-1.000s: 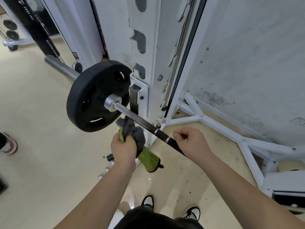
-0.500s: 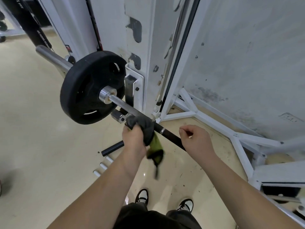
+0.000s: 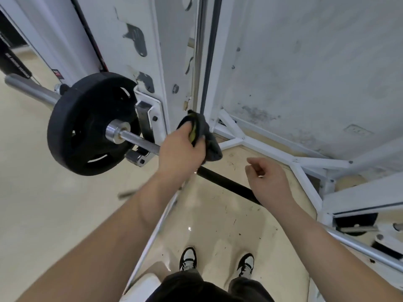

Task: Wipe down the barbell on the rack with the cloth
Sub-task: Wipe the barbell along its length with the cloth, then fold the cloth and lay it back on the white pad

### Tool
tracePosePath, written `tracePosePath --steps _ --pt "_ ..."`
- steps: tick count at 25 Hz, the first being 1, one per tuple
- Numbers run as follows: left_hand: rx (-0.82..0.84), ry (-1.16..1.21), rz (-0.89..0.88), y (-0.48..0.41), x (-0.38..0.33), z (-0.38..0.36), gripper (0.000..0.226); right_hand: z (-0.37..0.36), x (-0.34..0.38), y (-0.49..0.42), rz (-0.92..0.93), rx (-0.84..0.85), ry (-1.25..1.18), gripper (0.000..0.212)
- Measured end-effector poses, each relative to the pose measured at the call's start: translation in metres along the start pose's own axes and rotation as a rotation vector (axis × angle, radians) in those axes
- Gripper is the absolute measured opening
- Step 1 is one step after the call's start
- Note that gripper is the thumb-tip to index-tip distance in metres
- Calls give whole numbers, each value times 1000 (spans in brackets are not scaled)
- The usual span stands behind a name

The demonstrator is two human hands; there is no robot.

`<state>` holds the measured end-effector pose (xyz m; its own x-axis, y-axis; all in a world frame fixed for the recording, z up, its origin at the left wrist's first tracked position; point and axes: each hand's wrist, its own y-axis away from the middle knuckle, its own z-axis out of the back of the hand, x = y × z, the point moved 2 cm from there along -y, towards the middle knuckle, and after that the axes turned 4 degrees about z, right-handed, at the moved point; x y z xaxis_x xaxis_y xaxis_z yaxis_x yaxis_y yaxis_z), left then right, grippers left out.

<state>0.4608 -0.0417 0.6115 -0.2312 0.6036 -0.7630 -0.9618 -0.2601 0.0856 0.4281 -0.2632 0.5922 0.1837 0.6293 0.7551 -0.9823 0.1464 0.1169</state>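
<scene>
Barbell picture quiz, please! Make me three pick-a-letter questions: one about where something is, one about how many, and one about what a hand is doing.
1. Where is the weight plate?
A flat on the floor
B in a hand
C on the barbell

2. How many shoes show?
A one
B two
C four

3. What is the left hand doing?
A gripping the cloth
B lying open on the floor
C lifting the plate

Answers:
1. C, the bar runs through the plate's middle.
2. B, a pair shows near the bottom edge.
3. A, its fingers curl round the dark cloth.
</scene>
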Motion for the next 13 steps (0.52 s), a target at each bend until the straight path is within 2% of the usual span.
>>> tracePosePath --steps 2,3,4,6,8,9,11,13 --pt "194 -499 -64 -15 5 -31 17 6 -5 9 -31 -6 -27 25" --pt "233 -643 -72 -9 3 -44 19 10 -10 14 -40 -14 -41 24" --pt "251 -672 -81 0 -2 -55 22 14 -15 19 -46 -21 -52 23" --pt "273 -549 -164 28 -17 -83 26 23 -26 27 -65 -46 -86 25" --pt "350 -379 -220 74 -38 -109 18 37 -36 38 -93 -79 -141 28" --pt "411 -168 -145 97 -43 -120 15 47 -42 44 -100 -97 -168 28" --pt "487 340 181 140 -41 -128 12 70 -56 63 -94 -102 -221 23" --pt "500 624 367 168 -36 -129 14 95 -79 84 -107 -48 -285 15"
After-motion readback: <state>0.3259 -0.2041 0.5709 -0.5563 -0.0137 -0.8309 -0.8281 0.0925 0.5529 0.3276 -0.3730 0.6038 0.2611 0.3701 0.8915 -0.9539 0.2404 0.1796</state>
